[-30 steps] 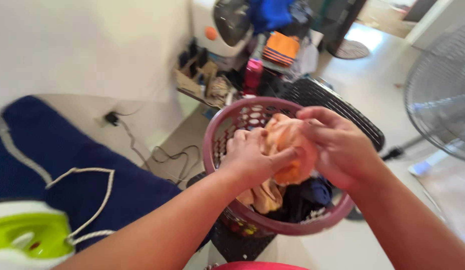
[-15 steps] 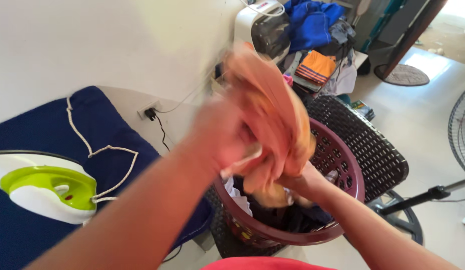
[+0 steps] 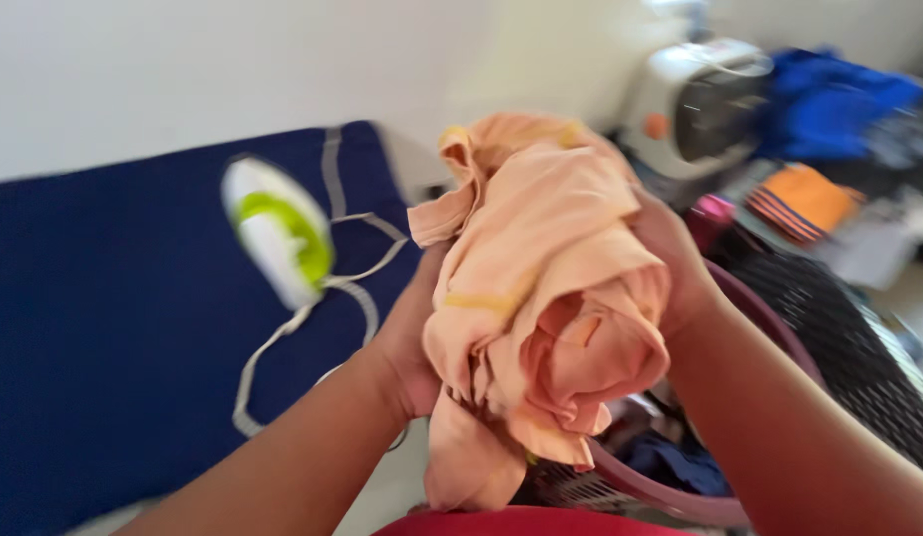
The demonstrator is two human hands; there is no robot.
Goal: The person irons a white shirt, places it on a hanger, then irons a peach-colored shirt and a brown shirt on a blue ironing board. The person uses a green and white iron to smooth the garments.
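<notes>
Both hands hold one bunched peach-orange garment [image 3: 541,298] up in front of the camera, above the near rim of a maroon laundry basket [image 3: 769,328]. The left hand [image 3: 414,342] is pressed against the garment's left side, its fingers closed into the folds and mostly hidden by the cloth; the right hand [image 3: 675,263] grips the right side, with its fingers likewise wrapped behind the fabric, so only the back of the hand and wrist show. The garment is crumpled into thick folds, with a thin yellow seam line across its middle and a loose flap hanging down toward the bottom edge of the view. Under it, inside the basket, lie dark blue and white clothes [image 3: 670,462], only partly visible. Left of the hands, a dark blue padded surface [image 3: 114,328] fills the left half of the view, and on it, toward its far edge, rests a white and lime-green iron [image 3: 280,228] with its pale cord [image 3: 313,308] looping across the cloth toward the left wrist. Behind the basket's right side sits a black woven basket [image 3: 858,337], blurred. Farther back, near the wall, stand a white appliance with a dark window [image 3: 695,99], a heap of blue fabric [image 3: 829,99] and an orange striped folded cloth [image 3: 804,199], all out of focus.
</notes>
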